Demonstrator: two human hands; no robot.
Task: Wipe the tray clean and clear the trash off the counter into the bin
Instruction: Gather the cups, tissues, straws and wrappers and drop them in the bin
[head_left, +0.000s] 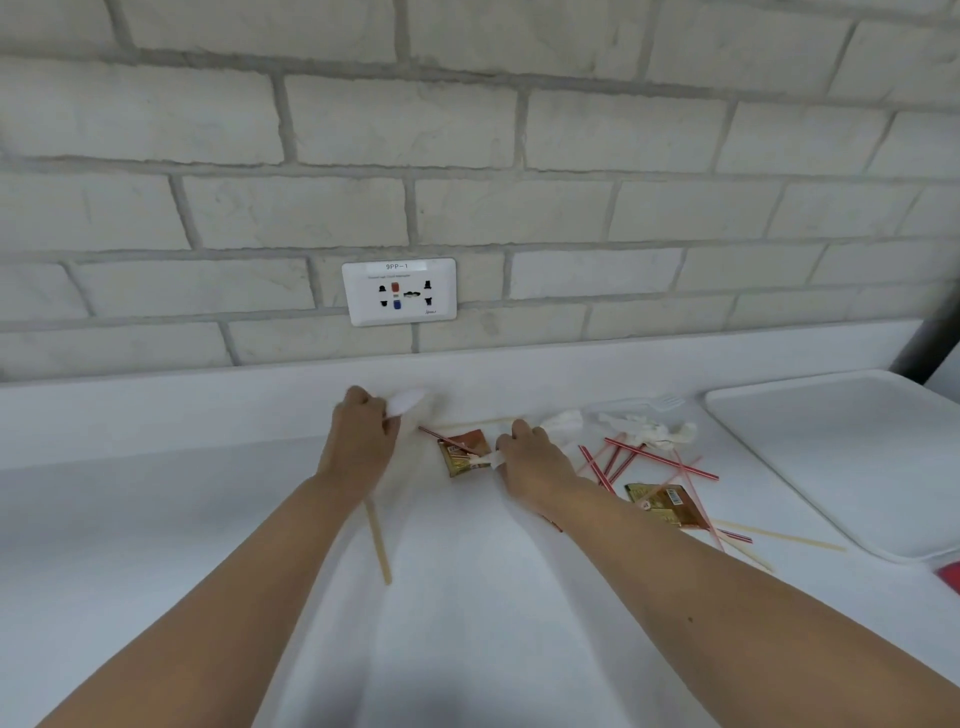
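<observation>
Left hand (363, 441) curled round a white piece (410, 402) near the surface's (156, 519) back edge; right hand (530, 457) pinching a white scrap (488, 460) over a brown sachet (464, 451), print unreadable. Tray (857, 457) at the right edge, striped straws (660, 458) and tissue (649, 431) just beside it. Socket plate (399, 292) label reads "9PP-1"

bright even light, soft shadows under forearms, wide-angle edge bending, slight blur

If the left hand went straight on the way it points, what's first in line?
Likely the counter's white back ledge below the socket. The left hand points up-right, gripping a blurred white item; nothing else shows between. Depth is unclear.
</observation>
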